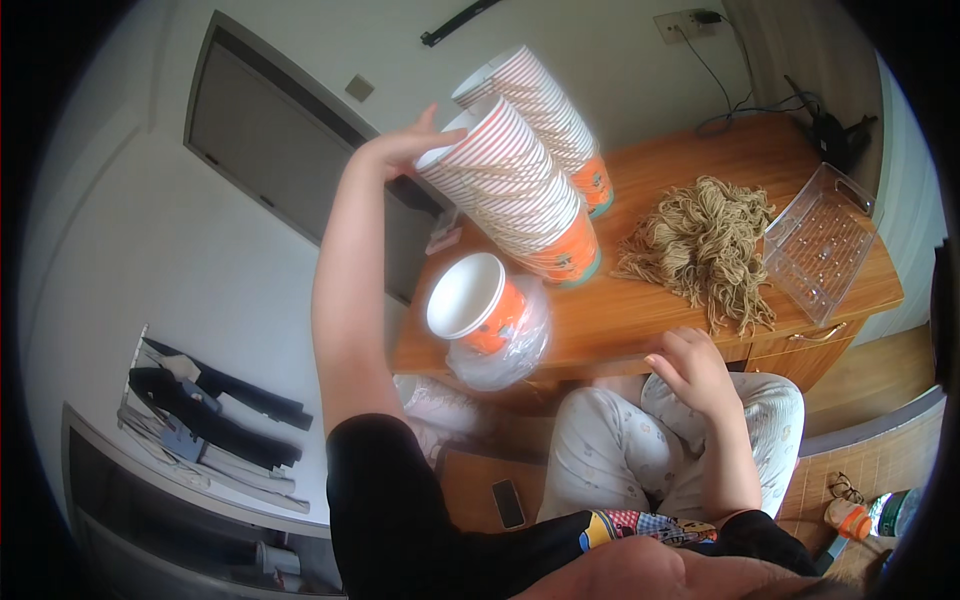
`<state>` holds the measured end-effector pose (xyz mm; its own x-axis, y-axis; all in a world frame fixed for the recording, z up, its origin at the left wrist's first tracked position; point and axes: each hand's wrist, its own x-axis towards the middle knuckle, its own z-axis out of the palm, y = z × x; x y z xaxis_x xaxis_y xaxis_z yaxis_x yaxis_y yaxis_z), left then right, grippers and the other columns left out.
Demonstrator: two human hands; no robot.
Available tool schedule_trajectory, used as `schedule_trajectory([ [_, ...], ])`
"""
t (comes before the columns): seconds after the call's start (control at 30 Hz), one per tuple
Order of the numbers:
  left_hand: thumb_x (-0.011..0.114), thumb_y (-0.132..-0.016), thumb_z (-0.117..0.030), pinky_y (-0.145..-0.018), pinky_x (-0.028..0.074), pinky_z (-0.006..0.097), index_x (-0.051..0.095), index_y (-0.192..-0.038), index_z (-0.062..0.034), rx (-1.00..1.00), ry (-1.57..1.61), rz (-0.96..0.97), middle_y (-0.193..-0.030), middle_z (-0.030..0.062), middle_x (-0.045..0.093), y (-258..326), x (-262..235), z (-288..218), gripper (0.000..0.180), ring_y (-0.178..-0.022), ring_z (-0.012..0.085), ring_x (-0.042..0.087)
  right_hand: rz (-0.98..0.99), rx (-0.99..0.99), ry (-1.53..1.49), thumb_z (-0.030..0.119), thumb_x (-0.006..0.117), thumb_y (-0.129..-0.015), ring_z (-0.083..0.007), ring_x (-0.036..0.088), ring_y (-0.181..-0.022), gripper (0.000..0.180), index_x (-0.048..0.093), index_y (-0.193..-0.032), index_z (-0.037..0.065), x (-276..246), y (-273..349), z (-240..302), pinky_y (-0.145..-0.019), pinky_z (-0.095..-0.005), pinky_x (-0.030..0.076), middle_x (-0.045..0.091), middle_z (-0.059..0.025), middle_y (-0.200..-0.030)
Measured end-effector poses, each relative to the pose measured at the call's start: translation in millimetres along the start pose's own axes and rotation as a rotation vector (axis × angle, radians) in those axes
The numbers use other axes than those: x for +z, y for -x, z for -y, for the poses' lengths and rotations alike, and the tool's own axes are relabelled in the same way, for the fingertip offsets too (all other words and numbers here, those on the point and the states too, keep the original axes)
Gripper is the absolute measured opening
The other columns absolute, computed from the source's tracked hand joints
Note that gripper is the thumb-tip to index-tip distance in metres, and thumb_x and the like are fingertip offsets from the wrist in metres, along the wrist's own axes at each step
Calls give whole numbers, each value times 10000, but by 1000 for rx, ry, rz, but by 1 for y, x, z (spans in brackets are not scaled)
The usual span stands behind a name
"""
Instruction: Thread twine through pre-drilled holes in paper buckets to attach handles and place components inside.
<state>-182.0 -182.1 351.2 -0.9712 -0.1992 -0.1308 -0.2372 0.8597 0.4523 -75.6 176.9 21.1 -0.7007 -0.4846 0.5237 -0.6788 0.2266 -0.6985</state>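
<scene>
My left hand (402,150) reaches up to the top of a tall, tilted-looking stack of paper cups (525,190). Its fingers grip the rim of the uppermost cup, with one finger raised; part of the grip is hidden. The cups are white with red stripes above and orange below. Behind stands a second such stack (540,110). Nearer me, a single white-and-orange paper cup (466,297) rests upright with crumpled clear plastic (505,355) around its lower part. My right hand (695,370) hovers over my lap near the table edge, fingers loosely bent and apart, nothing visible in it.
On the wooden table (640,155) lie a heap of tan yarn strands (710,245) and a clear plastic tray (820,240) holding small bits. A phone (507,503) lies below left of my legs. A bottle (895,513) and glasses (846,488) are at lower right.
</scene>
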Motion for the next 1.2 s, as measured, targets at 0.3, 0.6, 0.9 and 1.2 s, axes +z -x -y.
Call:
schedule_trajectory([
  [0.3, 668, -777, -687, -1077, 301, 618, -47, -1578, -237, -26, -263, 81, -1606, 199, 191, -10, -7, -6, 1164, -1450, 424, 229, -98, -163, -7, 280, 652, -864, -307, 556, -760, 221, 634, -838, 61, -4, 0, -6, -714, -405, 408, 596, -102, -748],
  [0.6, 635, -890, -524, -1185, 114, 537, 31, -1563, -85, 365, -11, -660, -1613, 241, -49, 28, 59, 64, 1005, -1496, 384, -57, -114, -208, 15, 270, 671, -830, -317, 530, -737, 250, 569, -762, 51, -3, 5, 1, -688, -406, 391, 549, -111, -713],
  [0.9, 633, -916, -263, -1163, 80, 623, 673, -1186, -163, 349, -422, -445, -1354, 105, 557, 166, 176, 175, 291, -1322, 271, 446, -80, -170, 30, 231, 652, -853, -296, 549, -758, 175, 629, -825, 60, -2, 8, 2, -730, -393, 409, 583, -89, -737],
  [1.2, 653, -907, -219, -1011, 445, 407, 712, -1019, -29, 357, -276, -373, -943, 166, 715, 163, 181, 193, 228, -906, 320, 672, -19, -223, 79, 239, 672, -839, -329, 522, -762, 199, 613, -803, 53, 20, 6, 42, -720, -404, 400, 554, -121, -741],
])
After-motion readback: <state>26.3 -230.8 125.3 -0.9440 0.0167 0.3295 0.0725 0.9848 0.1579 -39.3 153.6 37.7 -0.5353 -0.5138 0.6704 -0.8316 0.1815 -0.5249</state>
